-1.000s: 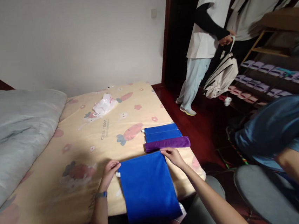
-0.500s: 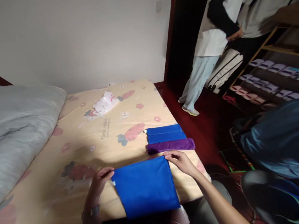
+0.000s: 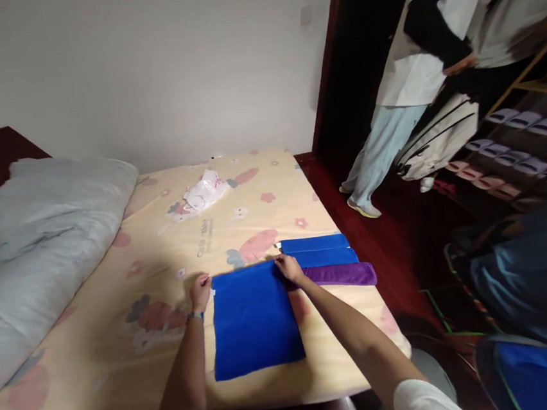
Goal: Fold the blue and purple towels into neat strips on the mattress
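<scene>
A blue cloth (image 3: 256, 323) lies spread on the near part of the bed, a small white tag at its upper left edge. My left hand (image 3: 201, 294) has its fingers closed at the cloth's far left corner. With bent fingers, my right hand (image 3: 289, 268) pinches the far right corner. Just beyond, to the right, are a folded blue cloth (image 3: 318, 259) and a folded purple cloth (image 3: 343, 275); my right forearm passes close to the purple one.
A crumpled white plastic bag (image 3: 204, 192) rests farther back on the patterned bed sheet (image 3: 173, 369). A grey quilt (image 3: 58, 232) is bunched at the left. Beyond the bed's right edge stand a person (image 3: 369, 150) in light trousers and a rack of slippers (image 3: 523, 84).
Both hands have carried the blue cloth forward and leftward; its near edge, which hung over the bed's edge, now lies on the sheet. The camera view has shifted slightly left.
</scene>
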`<action>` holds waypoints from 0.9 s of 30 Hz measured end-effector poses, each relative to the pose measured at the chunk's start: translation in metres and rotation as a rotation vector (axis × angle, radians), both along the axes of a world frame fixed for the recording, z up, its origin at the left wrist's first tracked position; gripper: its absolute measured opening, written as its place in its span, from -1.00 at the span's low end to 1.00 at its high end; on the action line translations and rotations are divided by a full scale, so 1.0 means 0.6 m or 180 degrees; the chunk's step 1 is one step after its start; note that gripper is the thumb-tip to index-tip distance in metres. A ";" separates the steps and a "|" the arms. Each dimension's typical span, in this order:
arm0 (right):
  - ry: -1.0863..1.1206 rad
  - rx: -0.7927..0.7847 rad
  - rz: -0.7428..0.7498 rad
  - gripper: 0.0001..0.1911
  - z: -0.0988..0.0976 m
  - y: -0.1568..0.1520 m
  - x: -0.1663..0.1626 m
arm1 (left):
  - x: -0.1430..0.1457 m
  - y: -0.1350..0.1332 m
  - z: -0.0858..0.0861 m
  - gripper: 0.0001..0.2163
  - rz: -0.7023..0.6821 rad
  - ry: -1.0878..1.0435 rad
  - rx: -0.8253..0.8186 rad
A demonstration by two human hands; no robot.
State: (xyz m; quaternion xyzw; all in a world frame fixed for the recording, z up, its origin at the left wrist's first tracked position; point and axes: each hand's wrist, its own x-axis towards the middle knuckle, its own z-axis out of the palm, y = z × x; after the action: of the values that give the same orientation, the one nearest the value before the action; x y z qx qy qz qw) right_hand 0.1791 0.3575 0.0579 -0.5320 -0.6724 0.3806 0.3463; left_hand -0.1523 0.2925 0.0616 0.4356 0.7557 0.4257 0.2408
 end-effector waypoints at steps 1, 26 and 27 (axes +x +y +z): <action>-0.0035 0.0057 -0.0045 -0.76 -0.009 -0.003 -0.004 | 0.006 -0.002 -0.019 -0.69 0.0128 0.0083 0.0025; -0.1509 0.1303 0.0985 -0.77 -0.165 -0.406 0.087 | 0.025 -0.449 -0.178 -0.71 -0.1094 0.2807 0.0444; -0.1468 0.1269 0.0961 -0.78 -0.163 -0.407 0.088 | 0.023 -0.454 -0.175 -0.70 -0.1144 0.2729 0.0457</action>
State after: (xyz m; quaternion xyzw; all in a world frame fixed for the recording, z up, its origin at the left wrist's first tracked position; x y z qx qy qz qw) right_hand 0.2319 0.1131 -0.0400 -0.4203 -0.8655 0.1582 0.2221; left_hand -0.1386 0.0201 -0.0433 0.7117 0.6681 0.2102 -0.0538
